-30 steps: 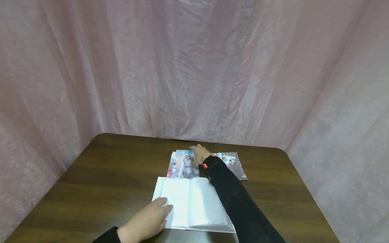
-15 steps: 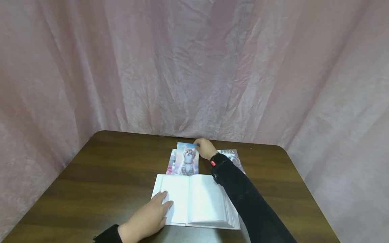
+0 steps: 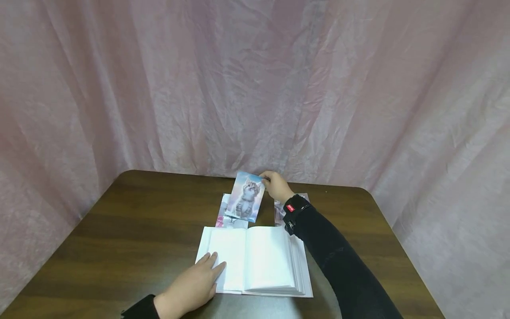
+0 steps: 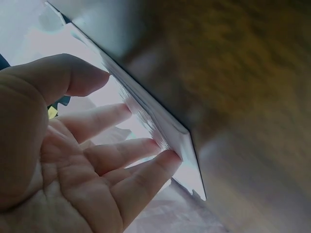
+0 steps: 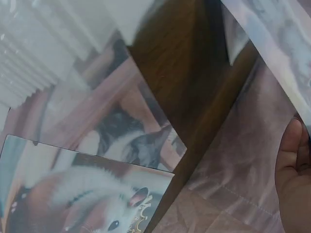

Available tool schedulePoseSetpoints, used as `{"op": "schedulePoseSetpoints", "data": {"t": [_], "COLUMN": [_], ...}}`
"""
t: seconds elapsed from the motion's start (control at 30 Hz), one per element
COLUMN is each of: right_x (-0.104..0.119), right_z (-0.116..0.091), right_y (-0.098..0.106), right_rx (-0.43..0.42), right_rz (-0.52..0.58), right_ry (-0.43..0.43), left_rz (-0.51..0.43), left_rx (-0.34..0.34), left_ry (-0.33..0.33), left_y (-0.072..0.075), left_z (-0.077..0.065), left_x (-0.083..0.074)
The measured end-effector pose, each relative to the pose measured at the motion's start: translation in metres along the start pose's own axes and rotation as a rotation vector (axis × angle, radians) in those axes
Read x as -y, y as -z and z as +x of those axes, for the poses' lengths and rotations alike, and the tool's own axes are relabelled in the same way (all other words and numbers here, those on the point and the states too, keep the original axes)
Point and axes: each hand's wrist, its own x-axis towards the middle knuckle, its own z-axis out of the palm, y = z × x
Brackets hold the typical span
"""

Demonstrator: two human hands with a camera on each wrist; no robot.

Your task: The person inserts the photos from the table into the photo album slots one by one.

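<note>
A kitten photo card [image 3: 245, 198] is tilted up off the table, its upper right corner pinched by my right hand [image 3: 278, 186]. In the right wrist view part of that hand [image 5: 295, 179] shows at the right edge beside the card [image 5: 286, 53]. An open white photo album [image 3: 268, 259] lies at the table's near side with blank-looking pages. My left hand [image 3: 193, 283] rests on its left page, fingers spread. The left wrist view shows those fingers [image 4: 141, 182] against the album's edge [image 4: 177, 133].
Another photo card [image 3: 221, 215] lies beyond the album, partly under the lifted one. More photo cards [image 3: 280, 215] lie behind the right wrist; in the right wrist view one bears a white animal [image 5: 92, 204]. A pink curtain [image 3: 239, 88] hangs behind the brown table [image 3: 131, 230].
My right hand has gripped the kitten card and raised it up and away from the album, uncovering more of the card beneath. The left hand has stayed on the album.
</note>
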Motion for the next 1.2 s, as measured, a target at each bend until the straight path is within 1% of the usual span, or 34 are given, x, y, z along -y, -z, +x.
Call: {"op": "schedulePoseSetpoints", "data": {"t": [0.1, 0.27, 0.4, 0.6, 0.73, 0.83, 1.0, 1.1, 1.2], "right_x": [0.002, 0.005, 0.009, 0.018, 0.02, 0.019, 0.02, 0.02, 0.018], "right_z": [0.0, 0.0, -0.001, -0.004, -0.004, -0.004, -0.006, -0.007, -0.007], "right_y": [0.004, 0.002, -0.005, -0.018, -0.027, -0.033, -0.038, -0.04, -0.043], "right_rx": [-0.022, -0.035, -0.026, 0.0, 0.03, 0.032, 0.014, -0.004, -0.019], "right_rz": [0.072, 0.146, 0.204, 0.307, 0.318, 0.324, 0.368, 0.363, 0.335], "right_ry": [-0.019, -0.043, -0.06, -0.1, -0.13, -0.145, -0.159, -0.155, -0.161], "left_rz": [0.018, 0.044, 0.073, 0.151, 0.186, 0.197, 0.208, 0.233, 0.26], "left_rx": [-0.001, -0.024, -0.062, -0.122, -0.128, -0.116, -0.104, -0.111, -0.117], "left_ry": [-0.005, -0.028, -0.061, -0.109, -0.12, -0.117, -0.11, -0.123, -0.137], "left_y": [0.0, -0.001, -0.004, -0.007, -0.008, -0.008, -0.008, -0.009, -0.01], "left_z": [0.0, -0.001, -0.003, -0.004, -0.004, -0.004, -0.004, -0.004, -0.004], "left_x": [0.0, 0.0, 0.001, 0.001, 0.0, -0.002, -0.004, -0.005, -0.006]}}
